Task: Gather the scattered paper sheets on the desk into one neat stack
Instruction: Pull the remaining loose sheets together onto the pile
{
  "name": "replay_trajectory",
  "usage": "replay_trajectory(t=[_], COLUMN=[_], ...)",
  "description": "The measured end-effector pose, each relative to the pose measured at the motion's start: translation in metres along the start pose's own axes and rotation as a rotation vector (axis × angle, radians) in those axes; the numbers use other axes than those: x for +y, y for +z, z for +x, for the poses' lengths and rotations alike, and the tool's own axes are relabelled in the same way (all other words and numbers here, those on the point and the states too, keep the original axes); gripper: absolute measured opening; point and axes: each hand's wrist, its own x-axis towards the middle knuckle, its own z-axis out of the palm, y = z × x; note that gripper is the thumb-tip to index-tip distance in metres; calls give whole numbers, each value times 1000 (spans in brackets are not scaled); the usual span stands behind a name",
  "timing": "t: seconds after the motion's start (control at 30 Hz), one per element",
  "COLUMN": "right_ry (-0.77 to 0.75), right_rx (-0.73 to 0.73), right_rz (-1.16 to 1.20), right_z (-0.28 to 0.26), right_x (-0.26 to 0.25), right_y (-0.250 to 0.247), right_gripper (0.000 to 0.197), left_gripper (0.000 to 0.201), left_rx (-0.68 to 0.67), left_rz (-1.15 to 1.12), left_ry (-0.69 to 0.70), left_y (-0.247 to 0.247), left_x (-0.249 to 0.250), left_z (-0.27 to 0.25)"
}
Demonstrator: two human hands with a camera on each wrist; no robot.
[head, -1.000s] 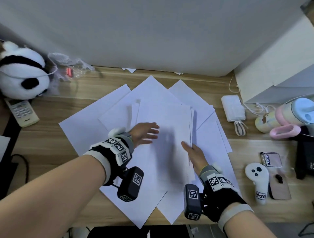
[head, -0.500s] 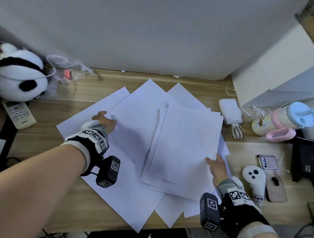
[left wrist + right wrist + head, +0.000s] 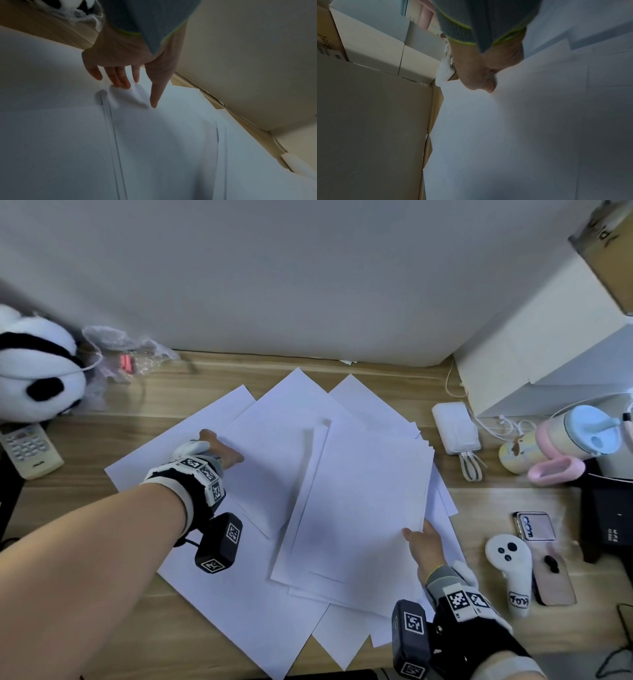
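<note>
Several white paper sheets lie fanned across the wooden desk [image 3: 78, 508]. A partly gathered stack [image 3: 363, 501] lies tilted at centre right. My right hand [image 3: 419, 537] pinches its near right edge, and the right wrist view shows the right hand [image 3: 481, 83] with the thumb on top of the paper. My left hand [image 3: 224, 451] rests on the left edge of a loose sheet [image 3: 274, 446]. In the left wrist view the left hand [image 3: 126, 83] has straight fingers whose tips touch the paper. More sheets [image 3: 246, 604] spread under and around both.
A panda plush [image 3: 34, 371], a remote [image 3: 29, 450] and a plastic bag [image 3: 126, 354] sit at the left. A power bank [image 3: 455, 428], pink cups [image 3: 565, 443], a white controller [image 3: 510, 570], a phone [image 3: 555, 577] and a white box [image 3: 548, 354] crowd the right.
My left hand left the top of the stack and moved left onto the loose sheet's edge. My right hand swung the stack rightward and tilted it, keeping its pinch.
</note>
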Motion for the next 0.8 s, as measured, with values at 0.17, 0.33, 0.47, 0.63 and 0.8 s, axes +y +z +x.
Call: replay_trajectory(t=[0.17, 0.33, 0.47, 0.63, 0.8], right_ry=[-14, -24, -40, -37, -32], right_rx=[12, 9, 4, -15, -29], right_rz=[-29, -28, -18, -21, -65], right_z=[2, 4, 6, 8, 6], right_x=[1, 2, 3, 3, 3], right_y=[4, 5, 7, 10, 15], right_gripper=[39, 38, 37, 39, 39], left_gripper=[71, 87, 86, 73, 37], left_rx=[-20, 83, 3, -63, 147], left_rz=[202, 103, 175, 7, -252], left_ry=[16, 60, 56, 133, 262], left_y=[-1, 0, -4, 1, -43], left_x=[4, 7, 4, 6, 26], left_z=[-7, 0, 2, -11, -56])
